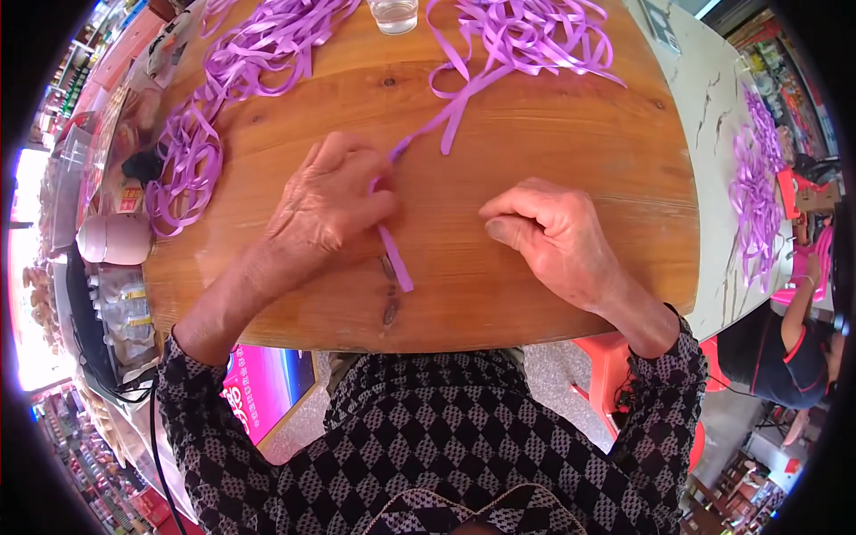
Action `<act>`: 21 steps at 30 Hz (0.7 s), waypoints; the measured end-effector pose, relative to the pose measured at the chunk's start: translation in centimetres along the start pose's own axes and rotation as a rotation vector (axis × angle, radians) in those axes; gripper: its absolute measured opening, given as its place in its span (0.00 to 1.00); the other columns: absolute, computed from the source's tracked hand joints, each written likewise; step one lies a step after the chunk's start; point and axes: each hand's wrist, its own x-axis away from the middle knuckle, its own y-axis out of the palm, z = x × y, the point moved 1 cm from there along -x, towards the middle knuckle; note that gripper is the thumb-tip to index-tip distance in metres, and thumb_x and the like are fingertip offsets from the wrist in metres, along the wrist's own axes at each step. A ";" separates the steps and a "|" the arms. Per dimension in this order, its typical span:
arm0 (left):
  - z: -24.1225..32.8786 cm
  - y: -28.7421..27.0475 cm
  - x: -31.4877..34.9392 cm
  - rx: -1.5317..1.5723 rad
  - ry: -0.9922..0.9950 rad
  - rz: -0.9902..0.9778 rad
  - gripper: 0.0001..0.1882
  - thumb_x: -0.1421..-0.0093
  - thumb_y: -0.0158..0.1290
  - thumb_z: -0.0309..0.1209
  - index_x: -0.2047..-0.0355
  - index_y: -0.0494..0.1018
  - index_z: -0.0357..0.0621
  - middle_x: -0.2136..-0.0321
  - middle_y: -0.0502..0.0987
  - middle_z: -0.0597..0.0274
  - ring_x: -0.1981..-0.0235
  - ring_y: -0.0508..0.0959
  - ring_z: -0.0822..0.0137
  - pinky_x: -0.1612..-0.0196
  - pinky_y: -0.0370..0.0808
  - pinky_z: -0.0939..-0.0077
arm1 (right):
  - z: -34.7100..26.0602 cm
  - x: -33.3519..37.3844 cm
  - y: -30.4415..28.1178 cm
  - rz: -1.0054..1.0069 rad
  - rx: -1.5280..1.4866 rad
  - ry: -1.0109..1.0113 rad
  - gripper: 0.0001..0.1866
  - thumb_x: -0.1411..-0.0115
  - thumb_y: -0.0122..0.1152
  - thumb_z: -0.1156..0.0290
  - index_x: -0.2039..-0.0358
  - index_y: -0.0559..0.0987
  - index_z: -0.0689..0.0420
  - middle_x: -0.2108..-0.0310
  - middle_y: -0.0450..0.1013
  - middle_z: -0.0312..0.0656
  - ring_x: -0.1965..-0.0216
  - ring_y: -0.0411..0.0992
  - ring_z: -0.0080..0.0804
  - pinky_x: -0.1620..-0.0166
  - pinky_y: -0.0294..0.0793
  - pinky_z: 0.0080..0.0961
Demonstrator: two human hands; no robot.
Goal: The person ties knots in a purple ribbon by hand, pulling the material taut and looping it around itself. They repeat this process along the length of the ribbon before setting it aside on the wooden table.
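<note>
A narrow purple ribbon [397, 259] runs under the curled fingers of my left hand [334, 196], left of the middle of the wooden table [535, 308]. Its loose end lies toward the near edge, and the other way it leads up to a large tangled heap of purple ribbon [535, 36]. The left fingers are bent round the strip and a little blurred. To the right, my right hand [562, 236] is held over the wood, fingers curled in and thumb close to the forefinger. Nothing shows in its grip, and it is apart from the ribbon.
More purple ribbon [267, 45] is heaped at the far left, with a clear cup [394, 13] between the heaps. A pink rounded object [116, 239] stands by the left edge. Ribbon [756, 187] also lies on the marbled surface [713, 107] at right; beyond it another person [789, 357] sits.
</note>
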 end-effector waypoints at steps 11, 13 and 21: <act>5.7 0.8 -2.1 0.339 -0.059 0.129 0.10 0.61 0.55 0.23 0.76 0.68 0.42 0.79 0.69 0.61 0.72 0.70 0.59 0.65 0.65 0.63 | -2.2 3.9 0.5 -0.152 -0.337 0.186 0.16 0.49 0.64 0.73 0.60 0.74 0.63 0.72 0.70 0.35 0.71 0.67 0.16 0.68 0.68 0.15; 6.7 0.8 -2.6 0.308 -0.068 0.177 0.09 0.60 0.55 0.22 0.76 0.68 0.42 0.81 0.69 0.61 0.76 0.70 0.59 0.66 0.65 0.63 | -2.6 5.0 0.7 -0.192 -0.663 0.261 0.17 0.47 0.63 0.70 0.60 0.73 0.66 0.68 0.72 0.36 0.67 0.69 0.17 0.66 0.70 0.16; 8.3 0.2 -2.1 0.353 -0.058 0.148 0.08 0.55 0.59 0.26 0.75 0.71 0.42 0.84 0.69 0.61 0.81 0.69 0.60 0.67 0.65 0.65 | -2.4 7.5 -0.4 0.048 -0.644 0.362 0.05 0.43 0.56 0.77 0.67 0.74 0.66 0.73 0.74 0.40 0.75 0.72 0.22 0.70 0.72 0.15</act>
